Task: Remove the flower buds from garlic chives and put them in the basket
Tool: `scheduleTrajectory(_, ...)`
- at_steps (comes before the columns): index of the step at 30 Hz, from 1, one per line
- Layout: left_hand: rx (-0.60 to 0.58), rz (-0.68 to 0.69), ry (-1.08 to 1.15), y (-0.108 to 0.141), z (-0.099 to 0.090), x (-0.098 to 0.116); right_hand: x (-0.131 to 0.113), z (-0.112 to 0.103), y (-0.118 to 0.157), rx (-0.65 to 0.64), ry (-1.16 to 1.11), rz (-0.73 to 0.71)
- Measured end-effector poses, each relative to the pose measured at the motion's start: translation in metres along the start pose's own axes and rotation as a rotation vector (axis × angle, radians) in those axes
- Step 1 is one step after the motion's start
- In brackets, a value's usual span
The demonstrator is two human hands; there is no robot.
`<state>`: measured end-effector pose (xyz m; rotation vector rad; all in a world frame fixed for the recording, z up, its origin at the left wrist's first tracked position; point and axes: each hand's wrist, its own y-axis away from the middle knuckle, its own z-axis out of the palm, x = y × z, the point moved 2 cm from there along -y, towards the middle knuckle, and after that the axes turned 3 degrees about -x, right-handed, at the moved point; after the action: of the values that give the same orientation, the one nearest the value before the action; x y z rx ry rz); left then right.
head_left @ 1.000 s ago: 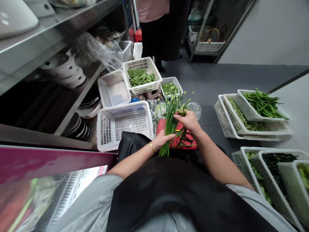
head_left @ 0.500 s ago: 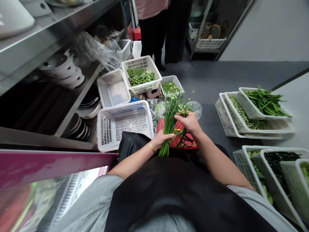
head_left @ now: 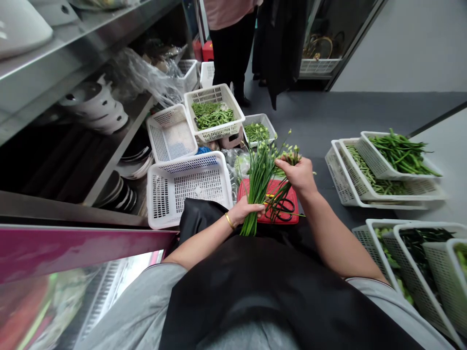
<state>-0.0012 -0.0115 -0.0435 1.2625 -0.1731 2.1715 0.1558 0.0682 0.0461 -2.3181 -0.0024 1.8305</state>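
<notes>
My left hand [head_left: 245,211], with a gold bracelet at the wrist, is closed around the lower stems of a bunch of flowering chives [head_left: 258,177]. Their pale buds point up and away from me. To the right, my right hand [head_left: 299,174] pinches a smaller bundle of flowering chives [head_left: 282,194] just below the buds, its stems hanging down loosely. Beneath both hands lies a red plastic lid or box [head_left: 290,187]. Black-handled scissors [head_left: 288,208] rest on it, partly covered by the hanging stems.
White baskets stand ahead left, one bare [head_left: 197,189] and one with green vegetables [head_left: 213,130]. Stacked baskets [head_left: 368,197] of green peppers and beans are at right, more leafy greens [head_left: 423,243] nearer. A metal shelf [head_left: 83,53] runs along the left. A person [head_left: 233,48] stands ahead.
My right hand has moved right, drawing its bundle away from the main bunch and uncovering the scissors. My left hand stays put. A dark garment near the standing person has shifted right.
</notes>
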Motion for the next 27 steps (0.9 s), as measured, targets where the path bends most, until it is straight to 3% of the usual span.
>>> scheduleTrajectory(6, -0.010, -0.026, 0.016, -0.001, 0.001, -0.002, -0.025, -0.012, 0.008, 0.089, 0.278, -0.181)
scheduleTrajectory(10, -0.005, -0.014, -0.025, -0.001, 0.003, 0.000, -0.036, -0.004, 0.020, -0.097, 0.431, -0.266)
scheduleTrajectory(14, -0.023, 0.001, -0.072, -0.001, 0.002, 0.001, -0.032, 0.003, 0.017, -0.277, 0.577, -0.179)
scheduleTrajectory(17, -0.015, -0.025, -0.099, 0.000, 0.000, -0.001, -0.030, 0.002, 0.012, -0.355, 0.539, -0.146)
scheduleTrajectory(22, -0.053, -0.035, -0.096, 0.001, 0.001, 0.000, -0.030, -0.011, -0.001, -0.154, 0.319, -0.134)
scheduleTrajectory(27, -0.075, -0.058, -0.088, 0.002, 0.004, 0.004, -0.039, -0.023, -0.015, 0.020, 0.302, -0.189)
